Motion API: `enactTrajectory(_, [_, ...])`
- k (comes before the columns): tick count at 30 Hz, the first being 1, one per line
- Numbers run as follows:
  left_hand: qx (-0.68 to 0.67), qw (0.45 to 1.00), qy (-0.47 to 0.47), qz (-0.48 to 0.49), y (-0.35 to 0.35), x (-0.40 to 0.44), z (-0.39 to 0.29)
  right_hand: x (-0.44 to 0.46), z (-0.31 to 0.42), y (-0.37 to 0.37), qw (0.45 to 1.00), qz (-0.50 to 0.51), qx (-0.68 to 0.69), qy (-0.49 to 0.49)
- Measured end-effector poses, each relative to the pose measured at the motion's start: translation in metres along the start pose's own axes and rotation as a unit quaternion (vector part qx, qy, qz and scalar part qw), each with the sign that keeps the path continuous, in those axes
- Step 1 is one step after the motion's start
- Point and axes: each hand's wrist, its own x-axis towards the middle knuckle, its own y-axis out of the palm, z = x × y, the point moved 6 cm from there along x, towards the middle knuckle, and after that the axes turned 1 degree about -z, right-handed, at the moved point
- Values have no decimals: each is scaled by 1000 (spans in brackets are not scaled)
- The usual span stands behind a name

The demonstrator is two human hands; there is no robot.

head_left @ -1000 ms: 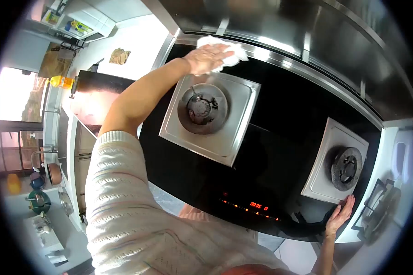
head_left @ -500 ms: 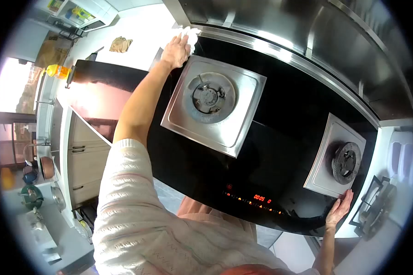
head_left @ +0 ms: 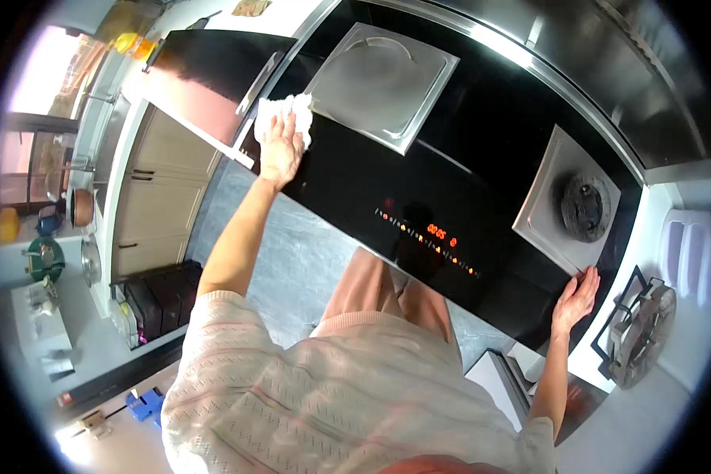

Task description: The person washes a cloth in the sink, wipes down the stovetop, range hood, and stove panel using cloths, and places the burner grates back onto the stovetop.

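Cloth (head_left: 299, 108) near cooktop's (head_left: 340, 180) left edge

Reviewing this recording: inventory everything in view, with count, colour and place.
Cooktop: one, black, centre
Metal plates: two, silver, on the cooktop
Burner: one clear, dark, right plate
Display: one, red-lit, cooktop's near side
Cloth: one, white, cooktop's left end
Grate: one, dark, right of cooktop
Panel: one, grey, behind cooktop
Bottle: one, yellow-orange, upper left
Crumpled item: one, brown, top edge
Cabinet: one, cream, left
Pot: one, copper, far left
Other items: several, mixed colours, left, unclear
Knit top: one, pale, bottom
Left hand: one, bare, on the cloth
Right hand: one, bare, by the right plate's lower edge
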Motion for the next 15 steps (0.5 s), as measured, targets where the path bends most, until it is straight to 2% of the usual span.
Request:
enactTrajectory(1, [-22,999,28,-36,-5,-15,-11,0,-1,1,1000,5,-18,6])
enactTrajectory(2, [4,1000,-4,-26,1,-34,-22,0,-1,2,1000,1,-16,11])
enactTrajectory(3, [-33,999,-13,-5,-6,-52,-47,-1,-2,3,1000,-3,-19,14])
enactTrajectory(5, [-39,998,52,-7,-10,-93,-108,-1,-1,3,1000,-9,-20,12])
enactTrajectory(6, [-69,989,128,-42,-6,-115,-135,-2,-2,4,1000,-13,-20,9])
enactTrajectory(7, [-20,992,116,53,-5,-133,-167,-1,-2,3,1000,-17,-22,6])
enactTrajectory(8, [-26,989,141,30,-23,-147,-197,-1,-3,3,1000,-14,-22,8])
enactTrajectory(10, [-98,976,195,6,-32,-154,-193,-1,-5,5,1000,-7,-26,12])
enactTrajectory(11, [-214,952,220,20,-12,-150,-161,0,-6,5,1000,-10,-26,8])
enactTrajectory(15, [-63,994,69,-62,-18,-93,-19,-1,-6,7,1000,-12,-22,4])
